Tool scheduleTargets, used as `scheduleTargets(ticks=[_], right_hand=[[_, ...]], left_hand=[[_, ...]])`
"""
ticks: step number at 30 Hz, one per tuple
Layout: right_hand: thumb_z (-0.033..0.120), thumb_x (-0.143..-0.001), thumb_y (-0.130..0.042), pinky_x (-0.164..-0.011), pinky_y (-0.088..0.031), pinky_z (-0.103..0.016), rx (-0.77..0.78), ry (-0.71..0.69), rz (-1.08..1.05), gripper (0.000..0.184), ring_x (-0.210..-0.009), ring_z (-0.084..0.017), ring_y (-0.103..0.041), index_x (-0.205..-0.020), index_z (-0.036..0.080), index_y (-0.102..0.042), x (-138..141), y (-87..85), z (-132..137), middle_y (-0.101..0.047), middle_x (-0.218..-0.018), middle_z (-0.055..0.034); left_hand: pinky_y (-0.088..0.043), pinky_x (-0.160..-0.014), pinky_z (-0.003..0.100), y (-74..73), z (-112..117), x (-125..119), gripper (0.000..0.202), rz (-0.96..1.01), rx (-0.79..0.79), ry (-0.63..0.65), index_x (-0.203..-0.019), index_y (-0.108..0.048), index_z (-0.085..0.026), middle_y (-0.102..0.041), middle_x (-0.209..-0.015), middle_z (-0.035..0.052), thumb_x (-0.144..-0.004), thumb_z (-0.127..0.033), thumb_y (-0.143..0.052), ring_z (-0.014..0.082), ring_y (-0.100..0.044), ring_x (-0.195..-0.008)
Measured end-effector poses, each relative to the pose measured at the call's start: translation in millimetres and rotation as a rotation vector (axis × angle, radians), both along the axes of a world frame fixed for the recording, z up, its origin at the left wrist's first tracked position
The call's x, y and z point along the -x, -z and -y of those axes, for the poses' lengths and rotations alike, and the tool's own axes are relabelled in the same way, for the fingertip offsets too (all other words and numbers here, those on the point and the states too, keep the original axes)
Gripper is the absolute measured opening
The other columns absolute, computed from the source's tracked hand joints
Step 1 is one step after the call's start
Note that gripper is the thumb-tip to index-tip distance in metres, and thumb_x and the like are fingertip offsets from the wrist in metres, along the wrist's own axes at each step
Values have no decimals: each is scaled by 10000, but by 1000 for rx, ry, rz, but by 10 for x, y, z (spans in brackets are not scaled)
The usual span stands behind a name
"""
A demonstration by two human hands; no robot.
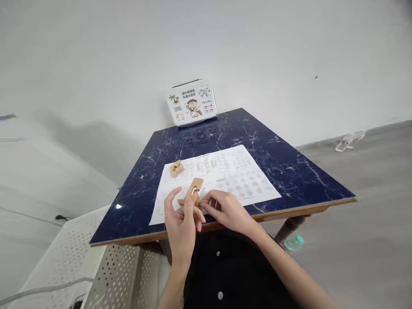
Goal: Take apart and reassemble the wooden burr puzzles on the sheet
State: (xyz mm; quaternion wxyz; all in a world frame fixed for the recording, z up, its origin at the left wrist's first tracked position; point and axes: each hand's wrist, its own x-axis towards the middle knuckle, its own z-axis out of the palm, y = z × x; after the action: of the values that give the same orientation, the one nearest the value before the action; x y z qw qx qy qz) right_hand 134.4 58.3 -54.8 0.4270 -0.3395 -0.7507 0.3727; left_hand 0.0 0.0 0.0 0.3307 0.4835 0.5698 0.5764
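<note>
Left hand (180, 223) and right hand (232, 212) close on wooden pieces (197, 183) at the printed sheet (238, 159)

The wooden pieces are gathered over the near part of the printed sheet, a little left of its middle. A flat, slotted length slants up away from the person, with narrower ends jutting out to either side. The left hand grasps them from the sheet's near left side, index finger arched and thumb against the wood. The right hand, by the sheet's near edge, pinches the end that sticks out to the right between thumb and forefinger, the other fingers curled under.

Close to the sheet's far left corner, and resting on it, stands a small block cluster (177, 168) of pale wood. The sheet lies on a dark blue, white-veined surface (273, 167), its print too faint to read. Beyond the sheet's far edge, a white box (193, 105) with travel cartoons stands near the wall (273, 56). Well off to the sheet's left and lower is a white perforated unit (75, 236); below and right of the sheet, a green-capped bottle (292, 243) is on the floor (347, 231).
</note>
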Motion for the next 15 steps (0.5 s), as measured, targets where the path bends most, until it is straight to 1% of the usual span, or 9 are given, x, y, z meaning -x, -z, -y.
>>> scheduleTargets(ticks=[3,6,10,15], right_hand=[[309,-1029,-582,-598,-388,-271,11,-1,10,214,-650,-152,-564,-840,214,-547,-14,-18,3,-622,-774,1],[313,-1025,-588,-593,-393,-273,12,-2,8,229,-641,-153,-563,-823,217,-535,-19,-9,4,-624,-776,0],[290,-1016,-600,-593,-388,-269,-5,1,-3,245,-623,-140,-545,-801,220,-505,-13,16,1,-608,-765,15],[280,-1018,-601,-603,-385,-262,-26,-14,-14,226,-629,-130,-539,-820,218,-514,-11,22,1,-608,-779,22]], left_hand=[[-423,-403,154,29,3,12,413,12,-2,-9,-1304,-492,-236,-587,-495,-81,-1004,-499,-600,97,-473,-377],[-417,-399,153,49,17,11,418,29,-6,-19,-1306,-494,-226,-579,-482,-81,-1000,-489,-603,103,-485,-374],[-418,-402,152,56,46,3,403,40,-12,-39,-1304,-500,-226,-577,-471,-82,-998,-465,-607,103,-491,-369],[-432,-407,163,56,69,-3,383,29,-24,-83,-1286,-523,-219,-573,-472,-82,-992,-449,-611,106,-495,-369]])
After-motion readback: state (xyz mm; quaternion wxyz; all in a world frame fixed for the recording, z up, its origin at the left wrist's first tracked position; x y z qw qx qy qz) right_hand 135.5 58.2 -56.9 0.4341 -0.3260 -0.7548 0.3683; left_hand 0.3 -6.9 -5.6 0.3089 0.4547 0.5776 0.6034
